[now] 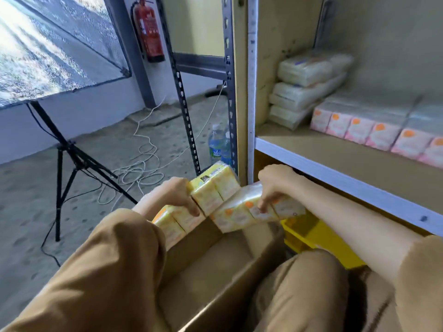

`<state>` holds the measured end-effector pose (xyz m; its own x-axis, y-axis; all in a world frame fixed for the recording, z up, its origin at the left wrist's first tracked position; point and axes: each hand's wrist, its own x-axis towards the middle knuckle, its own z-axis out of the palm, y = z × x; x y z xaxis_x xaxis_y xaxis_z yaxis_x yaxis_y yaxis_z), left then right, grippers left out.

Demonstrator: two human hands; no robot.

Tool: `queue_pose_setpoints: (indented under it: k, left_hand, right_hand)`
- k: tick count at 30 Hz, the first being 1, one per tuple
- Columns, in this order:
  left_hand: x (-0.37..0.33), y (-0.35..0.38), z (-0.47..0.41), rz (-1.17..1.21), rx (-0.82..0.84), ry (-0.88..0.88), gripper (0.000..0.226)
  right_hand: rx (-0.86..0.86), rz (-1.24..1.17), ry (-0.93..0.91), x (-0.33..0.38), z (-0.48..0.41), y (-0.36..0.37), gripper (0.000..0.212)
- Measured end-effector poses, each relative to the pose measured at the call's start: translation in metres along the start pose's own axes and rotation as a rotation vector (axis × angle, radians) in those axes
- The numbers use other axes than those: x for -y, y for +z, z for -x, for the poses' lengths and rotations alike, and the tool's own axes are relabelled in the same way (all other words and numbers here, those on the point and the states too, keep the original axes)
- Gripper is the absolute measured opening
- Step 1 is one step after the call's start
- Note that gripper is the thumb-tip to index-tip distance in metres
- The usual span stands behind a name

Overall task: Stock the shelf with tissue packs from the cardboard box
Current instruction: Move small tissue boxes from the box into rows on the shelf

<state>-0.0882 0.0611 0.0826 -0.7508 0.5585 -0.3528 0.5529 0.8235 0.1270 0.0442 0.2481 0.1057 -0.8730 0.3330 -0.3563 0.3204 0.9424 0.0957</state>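
Held in left grip (178, 196): yellow tissue pack (211, 191), a wrapped row of small packets, tilted, fingers curled over its upper edge. Held in right grip (273, 185): orange-dotted tissue pack (236, 213), likewise a wrapped row, fingers curled down over its front face. Both packs just beside each other, raised over the far rim of the open cardboard box (215, 281), in front of the shelf's corner post. Tan sleeves on both arms.

Beside the box, under the shelf board: yellow bin (320, 238).

On the shelf (335, 153), up and to the right: row of pink packs (359, 130) along the board; stack of white packs (304, 85) behind it, in the left corner.

On the floor left of the shelf: two water bottles (217, 144), tangled white cable (143, 152), black tripod (69, 161) under a large screen (48, 44).

On the far wall: red fire extinguisher (148, 29).
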Motion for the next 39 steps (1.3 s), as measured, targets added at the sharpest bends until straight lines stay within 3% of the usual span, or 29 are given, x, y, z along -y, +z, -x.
queue_pose_setpoints:
  k: [3, 7, 11, 16, 28, 33, 39]
  left_hand:
    - [-0.029, -0.029, 0.011, -0.035, -0.100, 0.079, 0.066]
    - [-0.079, -0.068, 0.019, -0.032, -0.261, 0.216, 0.072]
    - [-0.136, -0.097, 0.022, -0.064, -0.425, 0.375, 0.088]
    - [-0.203, -0.111, 0.014, -0.124, -0.486, 0.538, 0.092]
    - [-0.329, -0.069, -0.038, -0.410, -0.391, 0.739, 0.096]
    - [-0.349, -0.054, -0.064, -0.524, -0.291, 0.760, 0.091]
    - [-0.360, -0.049, -0.084, -0.605, -0.175, 0.744, 0.102]
  right_hand:
    - [-0.091, -0.014, 0.072, -0.028, 0.026, -0.018, 0.052]
    - [-0.245, -0.070, 0.190, -0.078, 0.068, -0.039, 0.071]
    - [-0.361, -0.146, 0.348, -0.135, 0.117, -0.047, 0.076]
    - [-0.418, -0.248, 0.528, -0.193, 0.165, -0.033, 0.086]
    - [-0.457, -0.567, 0.849, -0.280, 0.223, 0.067, 0.071]
    - [-0.435, -0.550, 0.857, -0.297, 0.221, 0.076, 0.064]
    - [-0.391, -0.576, 0.826, -0.309, 0.212, 0.076, 0.069]
